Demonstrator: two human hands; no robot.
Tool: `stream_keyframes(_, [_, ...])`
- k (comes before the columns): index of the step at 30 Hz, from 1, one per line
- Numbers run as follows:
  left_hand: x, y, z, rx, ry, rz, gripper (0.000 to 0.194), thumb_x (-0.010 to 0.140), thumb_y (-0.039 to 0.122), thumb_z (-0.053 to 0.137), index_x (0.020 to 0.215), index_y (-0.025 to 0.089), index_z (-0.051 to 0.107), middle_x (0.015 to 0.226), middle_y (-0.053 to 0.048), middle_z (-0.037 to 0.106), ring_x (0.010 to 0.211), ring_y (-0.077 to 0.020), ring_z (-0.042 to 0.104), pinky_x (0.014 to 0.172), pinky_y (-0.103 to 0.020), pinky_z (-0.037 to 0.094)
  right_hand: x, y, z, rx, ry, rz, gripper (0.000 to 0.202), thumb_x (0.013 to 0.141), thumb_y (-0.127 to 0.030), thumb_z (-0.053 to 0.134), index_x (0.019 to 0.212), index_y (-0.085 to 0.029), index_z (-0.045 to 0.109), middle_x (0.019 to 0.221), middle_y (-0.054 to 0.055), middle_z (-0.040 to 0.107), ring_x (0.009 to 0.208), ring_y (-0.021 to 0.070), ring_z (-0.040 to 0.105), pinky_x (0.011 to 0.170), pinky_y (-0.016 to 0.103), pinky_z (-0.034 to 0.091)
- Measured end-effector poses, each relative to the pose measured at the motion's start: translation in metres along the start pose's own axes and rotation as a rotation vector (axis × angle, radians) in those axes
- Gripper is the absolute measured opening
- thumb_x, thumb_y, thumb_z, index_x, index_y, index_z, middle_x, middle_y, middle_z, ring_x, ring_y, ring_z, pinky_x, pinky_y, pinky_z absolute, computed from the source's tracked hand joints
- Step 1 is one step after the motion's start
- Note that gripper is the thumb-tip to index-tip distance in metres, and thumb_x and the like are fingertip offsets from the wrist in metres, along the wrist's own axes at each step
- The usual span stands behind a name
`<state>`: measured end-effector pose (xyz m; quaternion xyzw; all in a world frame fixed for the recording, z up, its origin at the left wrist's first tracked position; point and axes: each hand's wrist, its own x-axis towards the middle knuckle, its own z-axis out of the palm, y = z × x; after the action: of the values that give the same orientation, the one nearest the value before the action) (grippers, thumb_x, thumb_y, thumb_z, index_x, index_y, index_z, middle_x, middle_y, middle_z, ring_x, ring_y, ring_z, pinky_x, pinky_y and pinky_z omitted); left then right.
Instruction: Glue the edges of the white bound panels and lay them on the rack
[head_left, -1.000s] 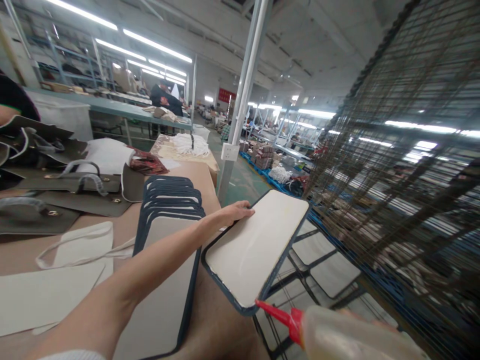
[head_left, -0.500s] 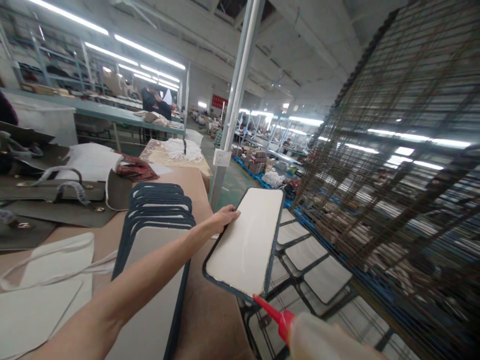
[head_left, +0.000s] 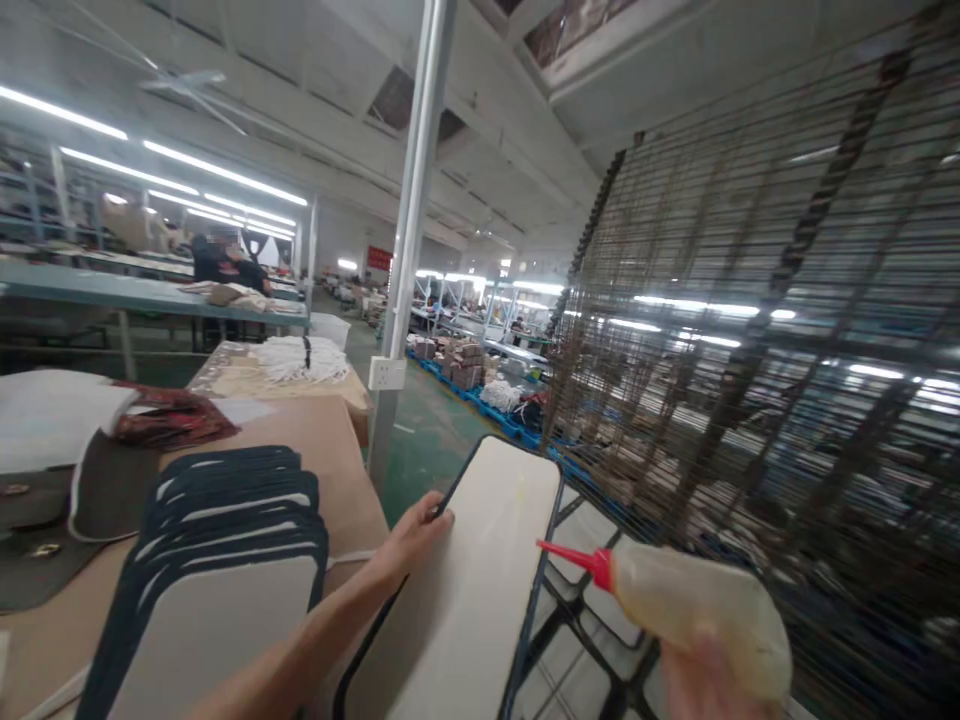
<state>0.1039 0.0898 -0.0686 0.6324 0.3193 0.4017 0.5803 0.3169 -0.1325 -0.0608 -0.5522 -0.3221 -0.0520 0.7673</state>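
Note:
My left hand (head_left: 412, 541) grips the left edge of a white rounded panel with a dark blue rim (head_left: 480, 580), holding it out past the table's right edge. My right hand (head_left: 705, 680), at the bottom right, holds a translucent glue bottle with a red nozzle (head_left: 675, 595); the nozzle tip points at the panel's right rim. A fanned stack of like panels (head_left: 217, 560) lies on the brown table (head_left: 330, 440) to the left of my arm.
A tall wire drying rack (head_left: 750, 350) fills the right side, with white panels on a low shelf (head_left: 592, 525) beside the held panel. A grey pillar with a socket (head_left: 397, 300) stands ahead. Grey bag parts (head_left: 97, 480) lie at the left. Other people (head_left: 225, 265) work at a far bench.
The view has tilted up and the held panel has dropped lower in the picture. The glue bottle has risen, and its nozzle now sits beside the panel's right rim.

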Motion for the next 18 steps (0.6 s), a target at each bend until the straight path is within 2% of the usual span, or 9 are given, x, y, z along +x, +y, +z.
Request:
stream_keyframes(4, [-0.013, -0.001, 0.01, 0.048, -0.076, -0.018, 0.039, 0.068, 0.053, 0.063, 0.085, 0.018, 0.055, 0.063, 0.004, 0.053, 0.057, -0.0122, 0.048, 0.051, -0.021, 0.031, 0.026, -0.011, 0.015, 0.267, 0.013, 0.124, 0.068, 0.057, -0.039, 0.081, 0.116, -0.019, 0.055, 0.11, 0.009, 0.063, 0.108, 0.0315, 0.057, 0.102, 0.054, 0.036])
stream_keyframes(7, [-0.02, 0.007, 0.016, 0.026, -0.137, -0.015, 0.04, 0.069, 0.054, 0.063, 0.085, 0.019, 0.055, 0.065, 0.003, 0.057, 0.057, -0.0129, 0.05, 0.05, -0.021, 0.032, 0.035, -0.009, 0.019, 0.33, -0.02, 0.112, 0.071, 0.055, -0.03, 0.083, 0.119, -0.019, 0.054, 0.109, 0.009, 0.063, 0.105, 0.0283, 0.058, 0.103, 0.052, 0.035])
stream_keyframes(12, [-0.025, 0.013, 0.022, -0.039, -0.196, 0.032, 0.036, 0.069, 0.051, 0.064, 0.083, 0.019, 0.056, 0.068, 0.003, 0.059, 0.058, -0.0116, 0.05, 0.052, -0.02, 0.034, 0.043, 0.001, 0.018, 0.354, -0.032, 0.059, 0.069, 0.055, -0.029, 0.084, 0.117, -0.022, 0.053, 0.109, 0.007, 0.062, 0.108, 0.0276, 0.056, 0.103, 0.052, 0.035])
stream_keyframes(15, [-0.025, 0.008, 0.023, -0.057, -0.147, -0.009, 0.036, 0.069, 0.05, 0.065, 0.085, 0.019, 0.056, 0.07, 0.002, 0.062, 0.062, -0.0137, 0.055, 0.054, -0.021, 0.037, 0.03, 0.01, 0.014, 0.217, -0.071, 0.052, 0.069, 0.059, -0.036, 0.081, 0.119, -0.021, 0.051, 0.112, 0.009, 0.061, 0.107, 0.0294, 0.057, 0.097, 0.049, 0.042])
stream_keyframes(18, [-0.021, 0.003, 0.021, -0.091, -0.088, -0.059, 0.04, 0.066, 0.051, 0.065, 0.088, 0.019, 0.055, 0.068, 0.002, 0.062, 0.061, -0.0154, 0.057, 0.053, -0.022, 0.038, -0.006, 0.021, 0.009, 0.01, -0.194, -0.084, 0.061, 0.07, -0.05, 0.071, 0.12, -0.021, 0.051, 0.11, 0.009, 0.063, 0.101, 0.0292, 0.059, 0.085, 0.046, 0.05])
